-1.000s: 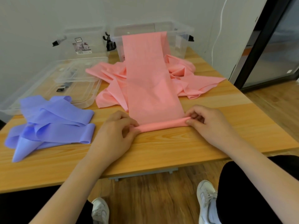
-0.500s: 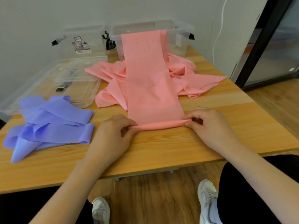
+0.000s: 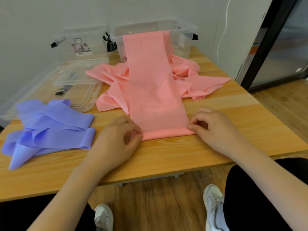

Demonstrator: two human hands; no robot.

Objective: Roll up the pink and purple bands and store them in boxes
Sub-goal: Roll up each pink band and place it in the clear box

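The roll at the near end of the pink band (image 3: pixel 156 90) looks slightly thicker than before, on the tabletop (image 3: pixel 166 152), with the left hand (image 3: pixel 115 140) and right hand (image 3: pixel 215 129) each pinching one end in a curled-finger grip.

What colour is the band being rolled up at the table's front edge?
Pink: the band both hands pinch, seen plainly in the head view.

A single view is given, taken from a wide-angle camera worn on the head and aimed forward and down. The wooden table (image 3: pixel 166 157) is seen close, filling the middle of the frame. The forearms enter from the lower edge, the floor (image 3: pixel 158 194) is shown at the bottom and right, and the wall (image 3: pixel 50 14) along the top.
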